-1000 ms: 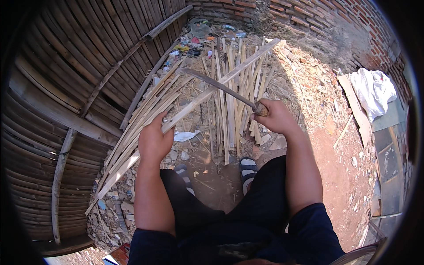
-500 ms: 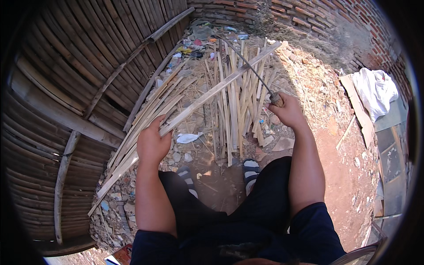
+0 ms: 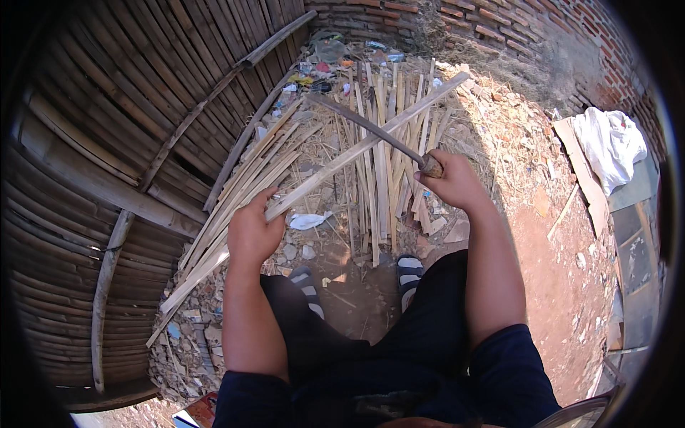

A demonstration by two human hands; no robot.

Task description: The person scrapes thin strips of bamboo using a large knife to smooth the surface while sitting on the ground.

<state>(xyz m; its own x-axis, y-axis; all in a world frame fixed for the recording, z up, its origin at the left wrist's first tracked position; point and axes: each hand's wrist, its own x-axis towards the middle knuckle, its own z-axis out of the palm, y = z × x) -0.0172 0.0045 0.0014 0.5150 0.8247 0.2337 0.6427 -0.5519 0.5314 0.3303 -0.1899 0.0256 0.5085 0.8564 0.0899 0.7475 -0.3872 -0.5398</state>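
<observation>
My left hand (image 3: 255, 232) is closed around a long, pale, split bamboo strip (image 3: 321, 176) that slants up to the far right. More of the strip seems to run down to the lower left behind that hand. In my right hand (image 3: 457, 182) is a machete, gripped by its short wooden handle (image 3: 431, 166). Its dark blade (image 3: 349, 115) points to the far left and crosses over the strip near its middle. Whether the blade touches the strip I cannot tell. Beneath both lies a loose pile of narrow bamboo strips (image 3: 376, 207).
More long strips (image 3: 246, 187) lean along the slatted bamboo wall (image 3: 78, 157) at left. A brick wall (image 3: 499, 21) closes the far side. Rubble and litter (image 3: 325, 68) cover the ground. A white sack (image 3: 606, 146) lies at right, and my sandalled feet (image 3: 409, 278) stand close by.
The machete's blade has swung left and lower and now shows its broader side. My right hand has shifted slightly left. The held strip has moved slightly right.
</observation>
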